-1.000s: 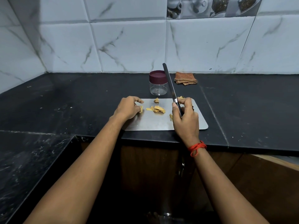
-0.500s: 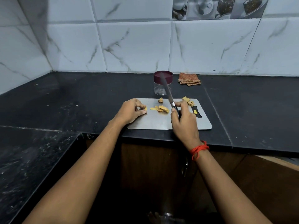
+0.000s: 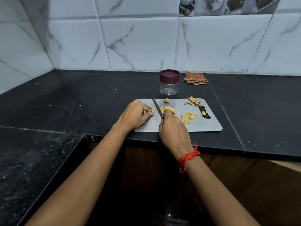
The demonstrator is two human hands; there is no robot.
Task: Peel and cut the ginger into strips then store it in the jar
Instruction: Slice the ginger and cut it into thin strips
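A grey cutting board (image 3: 206, 125) lies on the black counter. My left hand (image 3: 136, 114) rests on its left end and pinches a small ginger piece (image 3: 151, 110). My right hand (image 3: 173, 130) grips a knife (image 3: 157, 109) whose blade lies low over the board, pointing away and left. Ginger slices (image 3: 170, 109) sit just right of the blade. Cut strips (image 3: 189, 117) lie further right. Peel scraps (image 3: 193, 101) sit at the board's far right corner. A clear jar (image 3: 169, 82) with a maroon lid stands behind the board.
A folded brown cloth (image 3: 196, 77) lies by the tiled wall, right of the jar. The counter wraps round in an L at my left (image 3: 40, 160). A lone ginger bit (image 3: 166, 100) lies near the board's far edge, another (image 3: 203, 113) by its handle slot.
The knife has come down from nearly upright to lying low over the board, to the left of the slices. My right hand moved left, uncovering the cut strips. My left hand stayed.
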